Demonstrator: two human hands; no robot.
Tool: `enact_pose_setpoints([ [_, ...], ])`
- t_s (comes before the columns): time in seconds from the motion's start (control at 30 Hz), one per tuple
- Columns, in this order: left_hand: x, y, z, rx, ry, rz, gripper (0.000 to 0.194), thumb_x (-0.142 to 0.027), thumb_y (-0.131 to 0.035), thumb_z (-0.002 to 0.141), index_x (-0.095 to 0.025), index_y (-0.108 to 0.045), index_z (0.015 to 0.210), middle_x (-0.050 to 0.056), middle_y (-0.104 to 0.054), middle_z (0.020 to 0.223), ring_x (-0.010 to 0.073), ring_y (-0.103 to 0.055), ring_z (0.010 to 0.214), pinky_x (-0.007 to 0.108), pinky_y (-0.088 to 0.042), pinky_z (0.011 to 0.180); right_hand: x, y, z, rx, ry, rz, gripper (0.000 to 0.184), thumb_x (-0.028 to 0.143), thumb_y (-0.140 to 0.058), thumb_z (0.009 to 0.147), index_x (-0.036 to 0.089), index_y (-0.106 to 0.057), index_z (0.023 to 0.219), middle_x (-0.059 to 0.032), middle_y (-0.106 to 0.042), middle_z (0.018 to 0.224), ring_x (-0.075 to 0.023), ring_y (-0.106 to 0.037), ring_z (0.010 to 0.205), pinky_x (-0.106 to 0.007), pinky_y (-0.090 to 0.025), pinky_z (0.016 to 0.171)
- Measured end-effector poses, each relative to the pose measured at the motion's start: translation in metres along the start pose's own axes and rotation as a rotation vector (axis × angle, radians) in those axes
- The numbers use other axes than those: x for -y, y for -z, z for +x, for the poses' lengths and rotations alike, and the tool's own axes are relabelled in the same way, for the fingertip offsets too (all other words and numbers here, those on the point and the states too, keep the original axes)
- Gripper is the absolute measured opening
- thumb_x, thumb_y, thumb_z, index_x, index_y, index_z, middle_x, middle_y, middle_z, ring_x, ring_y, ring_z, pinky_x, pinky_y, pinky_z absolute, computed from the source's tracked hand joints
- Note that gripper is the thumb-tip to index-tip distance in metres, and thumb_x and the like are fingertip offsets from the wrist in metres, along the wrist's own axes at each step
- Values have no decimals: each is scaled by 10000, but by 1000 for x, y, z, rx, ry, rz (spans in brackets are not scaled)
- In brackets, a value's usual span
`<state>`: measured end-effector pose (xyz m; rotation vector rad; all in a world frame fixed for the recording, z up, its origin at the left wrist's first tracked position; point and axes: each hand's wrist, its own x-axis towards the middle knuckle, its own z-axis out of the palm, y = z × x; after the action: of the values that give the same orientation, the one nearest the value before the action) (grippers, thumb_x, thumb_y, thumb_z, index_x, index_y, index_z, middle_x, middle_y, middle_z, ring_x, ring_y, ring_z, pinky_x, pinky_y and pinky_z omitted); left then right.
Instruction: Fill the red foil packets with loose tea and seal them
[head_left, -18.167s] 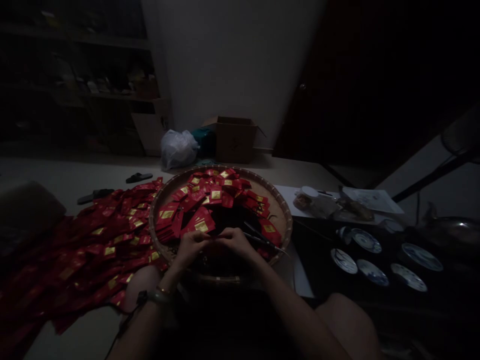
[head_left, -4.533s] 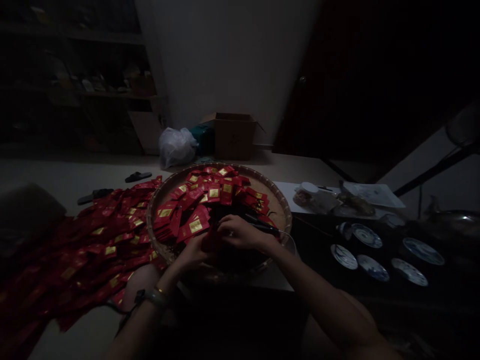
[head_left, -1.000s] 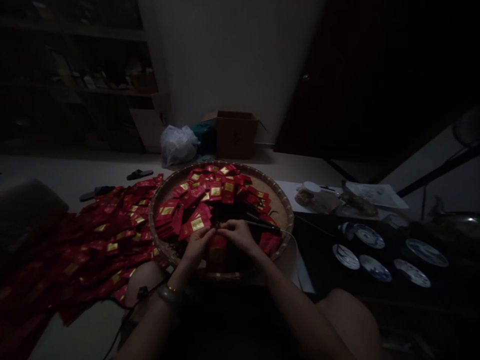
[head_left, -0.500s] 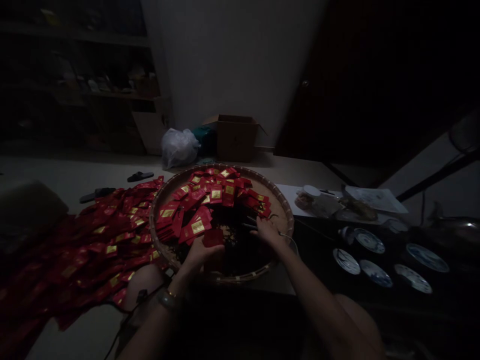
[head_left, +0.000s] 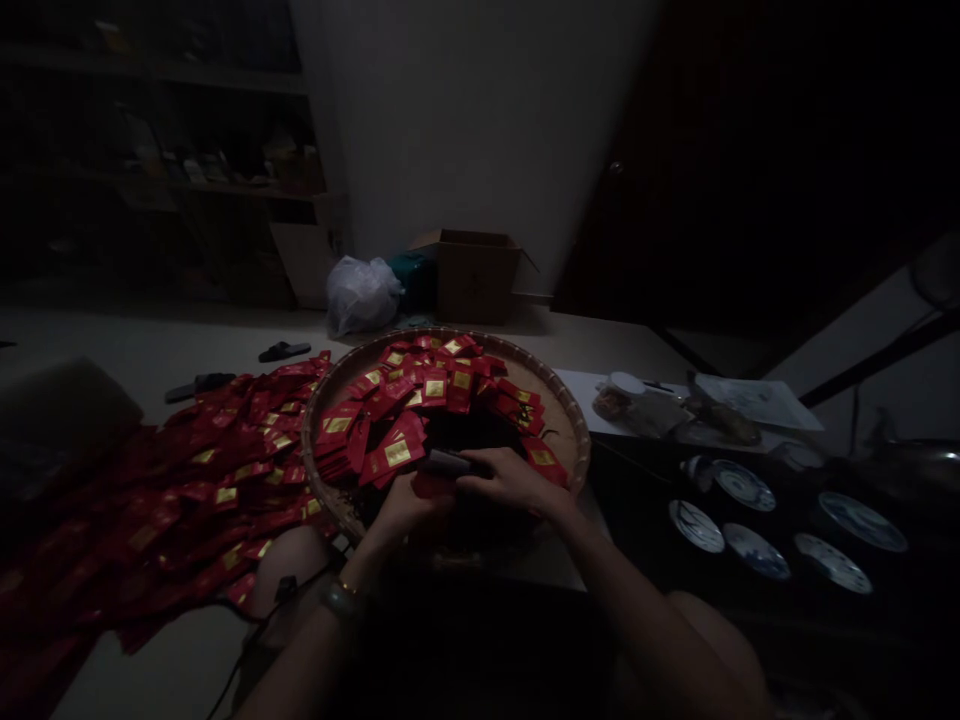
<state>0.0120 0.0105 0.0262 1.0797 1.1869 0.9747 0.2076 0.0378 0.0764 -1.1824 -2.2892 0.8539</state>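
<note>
My left hand point(head_left: 409, 510) grips a small red packet point(head_left: 433, 487) upright over the near part of a round woven bamboo tray point(head_left: 313, 465). My right hand point(head_left: 506, 478) is closed round a slim dark two-armed clamp tool, like a hair straightener. The tool's greyish end point(head_left: 448, 460) lies across the top of the packet. Whether its arms are pressed together is too dark to tell. Red packets with gold labels point(head_left: 397, 452) fill the far and left parts of the tray. Dark loose leaves point(head_left: 472, 432) lie in its middle, partly hidden by my hands.
A large heap of red packets point(head_left: 202, 500) covers the floor at left, near slippers point(head_left: 283, 351). Behind the tray stand a white plastic bag point(head_left: 364, 295) and an open cardboard box point(head_left: 478, 275). Small patterned dishes point(head_left: 757, 551) and a lidded jar point(head_left: 622, 388) are on the right.
My right hand has picked the clamp tool up from the tray and brought it left to the packet's top. A second ago both hands pinched the packet's top edge.
</note>
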Motion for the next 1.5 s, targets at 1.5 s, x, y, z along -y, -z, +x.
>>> enact_pose_setpoints([
  [1.5,3,2,-2,209,36,-5,344,-152,-797,443,-122,-675,763,2,-682,645,165,-615,602,248,-472,579,-6,4,10,-93,-88,-39,307,366,-597,810,240,-691,1074,-38,-717,1040,-223,-660,914,-297,-483,792],
])
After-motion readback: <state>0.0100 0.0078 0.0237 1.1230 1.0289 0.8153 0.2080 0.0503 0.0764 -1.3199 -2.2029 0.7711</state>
